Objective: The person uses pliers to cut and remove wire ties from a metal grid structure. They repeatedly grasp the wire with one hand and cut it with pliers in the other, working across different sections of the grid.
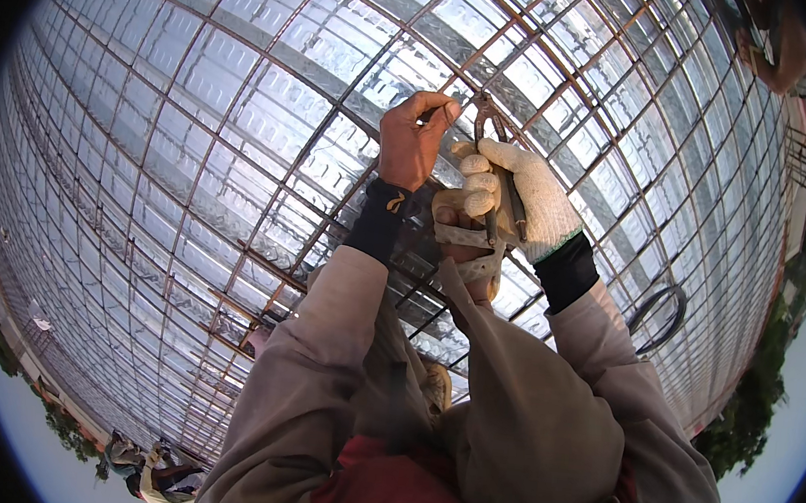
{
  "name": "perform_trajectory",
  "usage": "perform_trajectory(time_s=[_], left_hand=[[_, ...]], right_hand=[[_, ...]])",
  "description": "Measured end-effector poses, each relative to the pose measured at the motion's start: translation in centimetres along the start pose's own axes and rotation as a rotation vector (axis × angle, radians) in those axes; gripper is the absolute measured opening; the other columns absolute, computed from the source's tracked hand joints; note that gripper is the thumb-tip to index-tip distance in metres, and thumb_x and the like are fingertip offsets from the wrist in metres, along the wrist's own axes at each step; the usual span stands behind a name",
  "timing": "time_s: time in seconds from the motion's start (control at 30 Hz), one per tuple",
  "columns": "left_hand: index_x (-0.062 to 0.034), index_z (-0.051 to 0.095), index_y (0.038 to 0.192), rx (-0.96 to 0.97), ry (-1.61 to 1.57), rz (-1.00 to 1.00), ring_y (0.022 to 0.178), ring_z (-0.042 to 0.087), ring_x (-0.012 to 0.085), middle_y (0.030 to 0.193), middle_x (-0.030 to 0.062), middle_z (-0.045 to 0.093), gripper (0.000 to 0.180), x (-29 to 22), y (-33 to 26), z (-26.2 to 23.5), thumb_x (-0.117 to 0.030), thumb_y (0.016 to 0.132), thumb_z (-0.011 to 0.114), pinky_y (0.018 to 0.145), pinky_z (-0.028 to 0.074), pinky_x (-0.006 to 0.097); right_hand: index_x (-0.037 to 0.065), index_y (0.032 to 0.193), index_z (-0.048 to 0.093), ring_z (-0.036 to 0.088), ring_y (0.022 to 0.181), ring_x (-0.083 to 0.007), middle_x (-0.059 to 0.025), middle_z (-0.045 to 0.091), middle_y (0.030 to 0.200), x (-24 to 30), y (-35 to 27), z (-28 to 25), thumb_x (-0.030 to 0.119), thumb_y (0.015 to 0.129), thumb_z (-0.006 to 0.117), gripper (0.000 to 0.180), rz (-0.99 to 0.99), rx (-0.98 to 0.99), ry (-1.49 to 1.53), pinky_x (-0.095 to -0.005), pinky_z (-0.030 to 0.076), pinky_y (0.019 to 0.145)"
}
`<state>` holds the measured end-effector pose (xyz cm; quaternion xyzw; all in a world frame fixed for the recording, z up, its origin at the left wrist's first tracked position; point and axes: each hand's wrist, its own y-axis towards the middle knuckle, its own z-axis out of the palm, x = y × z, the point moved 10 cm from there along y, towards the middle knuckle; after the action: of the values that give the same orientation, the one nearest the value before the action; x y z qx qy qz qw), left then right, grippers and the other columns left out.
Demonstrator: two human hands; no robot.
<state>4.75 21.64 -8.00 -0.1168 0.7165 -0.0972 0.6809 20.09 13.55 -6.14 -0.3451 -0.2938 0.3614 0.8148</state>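
My right hand (543,202), in a pale knit glove, grips a pair of end-cutting pincers (484,115) by the handles. The tool's jaws point away from me, at the bars of a rusty rebar mesh (341,104). Just left of the jaws is my bare left hand (410,147), its thumb and forefinger pinched together. Whatever sits in that pinch is too small to make out. Below the right hand, my foot in a strapped sandal (466,238) stands on the mesh, partly covered by the glove and tool.
Shiny ribbed metal decking (211,91) lies under the mesh. A dark coil (681,314), perhaps of wire, rests on the bars to the right. Another person (786,60) is at the upper right, and people (162,480) show at the lower left. Trees (743,415) border the right side.
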Motion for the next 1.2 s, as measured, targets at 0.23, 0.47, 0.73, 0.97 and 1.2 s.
perform_trajectory(time_s=[0.23, 0.47, 0.73, 0.97, 1.2], left_hand=[[0.0022, 0.078, 0.121, 0.039, 0.019, 0.035, 0.089, 0.072, 0.0137, 0.100, 0.0117, 0.082, 0.020, 3.1, -7.3, -0.8, -0.012, 0.107, 0.073, 0.084, 0.059, 0.033], [0.0002, 0.079, 0.118, -0.056, 0.040, 0.100, 0.087, 0.076, 0.0152, 0.099, 0.0117, 0.082, 0.018, 2.9, -6.9, -1.4, -0.010, 0.106, 0.071, 0.080, 0.060, 0.033], [-0.0033, 0.080, 0.116, -0.180, 0.057, 0.129, 0.085, 0.080, 0.0266, 0.102, 0.0142, 0.082, 0.016, 1.7, -6.6, -3.8, -0.009, 0.105, 0.071, 0.078, 0.062, 0.037], [-0.0017, 0.079, 0.120, -0.781, 0.657, 0.416, 0.107, 0.076, 0.0265, 0.113, 0.0135, 0.080, 0.020, -1.7, -6.3, -18.8, -0.008, 0.102, 0.072, 0.095, 0.059, 0.041], [-0.0091, 0.065, 0.150, -0.763, 1.243, 0.314, 0.152, 0.051, 0.0407, 0.155, 0.0165, 0.064, 0.047, 4.0, -10.2, -27.1, -0.032, 0.110, 0.065, 0.128, 0.031, 0.062]], right_hand=[[-0.005, 0.115, 0.065, 0.063, 0.067, -0.0115, -0.0053, 0.065, 0.087, 6.6, -1.8, 1.6, 0.022, 0.113, 0.064, 0.027, 0.311, -0.046, -0.735, -0.0290, 0.055, 0.056], [0.000, 0.112, 0.077, 0.077, 0.070, -0.0262, -0.0166, 0.077, 0.093, 14.9, 2.1, 3.3, 0.028, 0.104, 0.064, 0.031, 0.691, -0.129, -1.877, -0.0422, 0.062, 0.061], [-0.004, 0.106, 0.068, 0.071, 0.060, -0.0222, -0.0139, 0.069, 0.077, 13.3, -0.4, 2.4, 0.020, 0.114, 0.056, 0.029, 0.160, -0.137, -2.514, -0.0381, 0.058, 0.055], [0.005, 0.103, 0.073, 0.045, 0.048, -0.0036, 0.0058, 0.056, 0.071, 12.3, -4.9, 2.0, 0.040, 0.104, 0.075, 0.035, 0.420, -0.330, -1.164, -0.0242, 0.035, 0.037], [0.002, 0.116, 0.070, 0.080, 0.080, -0.0283, -0.0130, 0.077, 0.086, 16.4, -1.9, 9.9, 0.025, 0.103, 0.074, 0.026, 0.166, -0.293, -3.018, -0.0411, 0.065, 0.070]])
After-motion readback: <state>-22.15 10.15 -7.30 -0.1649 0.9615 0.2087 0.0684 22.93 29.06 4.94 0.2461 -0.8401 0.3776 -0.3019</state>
